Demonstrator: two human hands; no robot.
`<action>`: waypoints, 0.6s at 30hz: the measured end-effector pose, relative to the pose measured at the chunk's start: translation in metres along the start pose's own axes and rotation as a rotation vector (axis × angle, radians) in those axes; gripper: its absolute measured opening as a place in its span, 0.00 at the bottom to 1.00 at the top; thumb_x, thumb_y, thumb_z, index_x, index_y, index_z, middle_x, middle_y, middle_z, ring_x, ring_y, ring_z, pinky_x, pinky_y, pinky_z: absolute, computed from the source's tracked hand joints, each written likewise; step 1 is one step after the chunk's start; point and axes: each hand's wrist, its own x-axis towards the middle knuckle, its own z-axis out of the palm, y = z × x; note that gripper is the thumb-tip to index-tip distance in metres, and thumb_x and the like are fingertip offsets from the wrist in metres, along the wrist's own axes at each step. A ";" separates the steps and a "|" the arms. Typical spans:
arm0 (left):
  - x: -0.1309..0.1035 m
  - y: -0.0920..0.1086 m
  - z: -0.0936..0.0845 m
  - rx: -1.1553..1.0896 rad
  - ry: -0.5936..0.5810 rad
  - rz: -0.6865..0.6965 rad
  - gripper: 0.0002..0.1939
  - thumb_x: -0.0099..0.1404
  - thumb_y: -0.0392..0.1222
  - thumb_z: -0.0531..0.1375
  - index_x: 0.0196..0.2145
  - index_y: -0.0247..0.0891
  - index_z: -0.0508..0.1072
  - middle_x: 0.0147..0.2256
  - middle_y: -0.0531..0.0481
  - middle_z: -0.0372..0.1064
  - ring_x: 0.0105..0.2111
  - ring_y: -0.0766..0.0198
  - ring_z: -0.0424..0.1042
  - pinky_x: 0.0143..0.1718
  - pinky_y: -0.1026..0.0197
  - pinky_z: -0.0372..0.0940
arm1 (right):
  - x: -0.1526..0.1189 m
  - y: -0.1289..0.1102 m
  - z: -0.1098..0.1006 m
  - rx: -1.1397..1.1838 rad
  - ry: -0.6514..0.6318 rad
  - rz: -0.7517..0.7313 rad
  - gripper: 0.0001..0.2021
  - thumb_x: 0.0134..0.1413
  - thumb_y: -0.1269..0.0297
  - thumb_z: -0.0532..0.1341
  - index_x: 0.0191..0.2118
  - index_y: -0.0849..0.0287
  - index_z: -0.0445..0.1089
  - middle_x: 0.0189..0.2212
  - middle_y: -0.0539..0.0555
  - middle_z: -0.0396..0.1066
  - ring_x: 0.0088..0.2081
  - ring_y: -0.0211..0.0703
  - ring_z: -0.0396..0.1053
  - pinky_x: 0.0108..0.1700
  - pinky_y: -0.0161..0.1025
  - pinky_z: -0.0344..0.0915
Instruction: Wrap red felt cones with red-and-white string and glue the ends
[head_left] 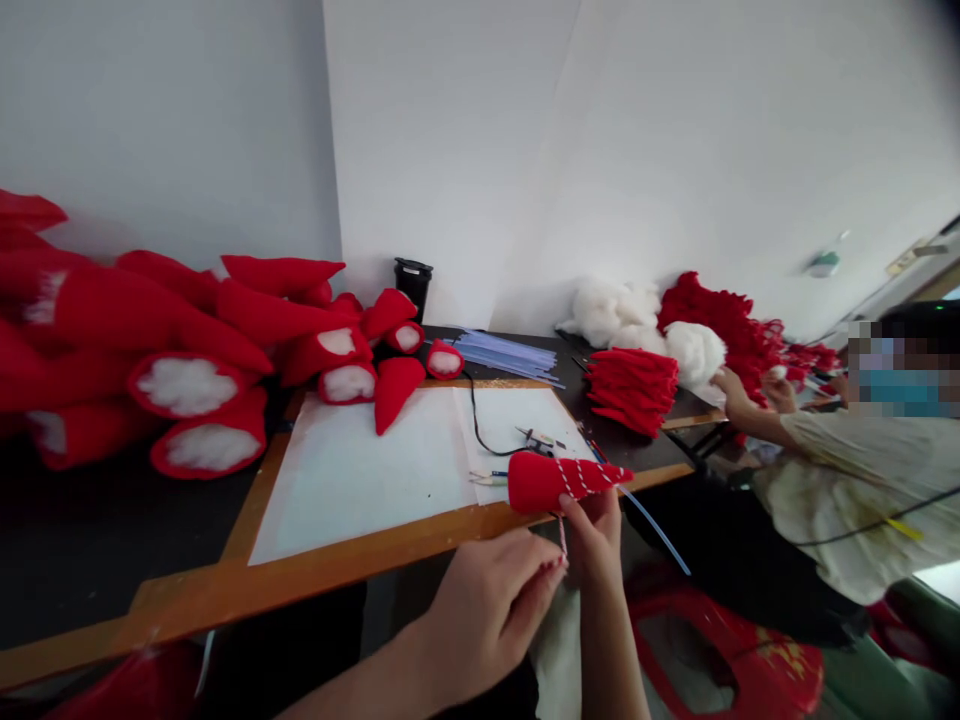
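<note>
While the dark, wood-edged counter point(75, 560) is carrying everything in reach, a co-worker point(862, 480) is sitting at three o'clock from the held piece. Stuffed red cones point(217, 330) are lying heaped at ten o'clock, apparently to leave the working spot free, and white sheets point(367, 460) are covering the board at nine o'clock, perhaps shielding it. White stuffing point(611, 310) is piling up at one o'clock, behind a stack of red felt point(634, 390). Over the counter's near edge, the right hand's point(596, 530) grip is grasping a red cone point(536, 483) from below, and its tip is pointing to three o'clock, seemingly so the side is turning freely. At seven o'clock, the left hand point(491, 590) is pinching a red-and-white cord point(563, 540) in a clenched grip, probably for tension, as its wraps are spiralling round the cone. Pale blue sticks point(502, 355) are lying at eleven o'clock, and the glue gun point(541, 441) is resting just beyond the cone, likely for quick reach.
</note>
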 end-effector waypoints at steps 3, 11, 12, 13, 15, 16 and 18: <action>0.013 -0.003 -0.017 -0.034 0.121 -0.061 0.09 0.73 0.41 0.54 0.37 0.40 0.72 0.28 0.54 0.70 0.25 0.68 0.66 0.29 0.65 0.59 | -0.007 0.000 -0.001 -0.011 -0.065 0.028 0.25 0.40 0.67 0.75 0.48 0.54 0.72 0.39 0.52 0.79 0.39 0.46 0.76 0.45 0.43 0.70; 0.017 -0.024 -0.040 -0.123 0.247 -0.224 0.14 0.73 0.48 0.53 0.34 0.38 0.71 0.24 0.56 0.62 0.24 0.69 0.59 0.26 0.66 0.53 | -0.015 0.000 -0.006 0.084 -0.134 0.100 0.25 0.42 0.65 0.75 0.50 0.52 0.74 0.43 0.53 0.79 0.44 0.46 0.75 0.48 0.41 0.69; 0.017 -0.028 -0.039 -0.130 0.258 -0.243 0.15 0.73 0.49 0.53 0.33 0.38 0.71 0.24 0.56 0.62 0.24 0.69 0.58 0.26 0.66 0.53 | -0.016 -0.001 -0.005 0.108 -0.135 0.120 0.26 0.41 0.64 0.75 0.50 0.52 0.74 0.44 0.53 0.79 0.45 0.47 0.75 0.49 0.42 0.68; 0.017 -0.033 -0.037 -0.139 0.267 -0.263 0.16 0.72 0.50 0.53 0.33 0.38 0.71 0.24 0.56 0.62 0.25 0.68 0.59 0.27 0.65 0.53 | -0.017 -0.003 -0.005 0.134 -0.141 0.141 0.27 0.41 0.62 0.75 0.51 0.52 0.74 0.44 0.54 0.79 0.45 0.48 0.75 0.49 0.43 0.68; 0.018 -0.043 -0.033 -0.164 0.275 -0.297 0.16 0.72 0.51 0.53 0.33 0.37 0.72 0.26 0.54 0.64 0.26 0.67 0.60 0.28 0.65 0.54 | -0.020 -0.007 -0.001 0.185 -0.166 0.181 0.27 0.41 0.60 0.74 0.51 0.53 0.75 0.44 0.55 0.79 0.45 0.50 0.75 0.49 0.44 0.69; 0.018 -0.047 -0.031 -0.179 0.273 -0.312 0.17 0.72 0.52 0.54 0.33 0.37 0.72 0.27 0.53 0.66 0.27 0.67 0.62 0.29 0.65 0.55 | -0.022 -0.009 0.000 0.209 -0.182 0.203 0.27 0.41 0.60 0.74 0.51 0.53 0.75 0.44 0.56 0.79 0.44 0.50 0.76 0.49 0.45 0.69; 0.020 -0.054 -0.028 -0.211 0.262 -0.333 0.18 0.71 0.52 0.54 0.33 0.37 0.72 0.28 0.52 0.68 0.29 0.65 0.64 0.30 0.65 0.56 | -0.025 -0.013 0.004 0.251 -0.210 0.241 0.27 0.41 0.61 0.74 0.52 0.53 0.75 0.43 0.56 0.79 0.44 0.51 0.76 0.49 0.46 0.69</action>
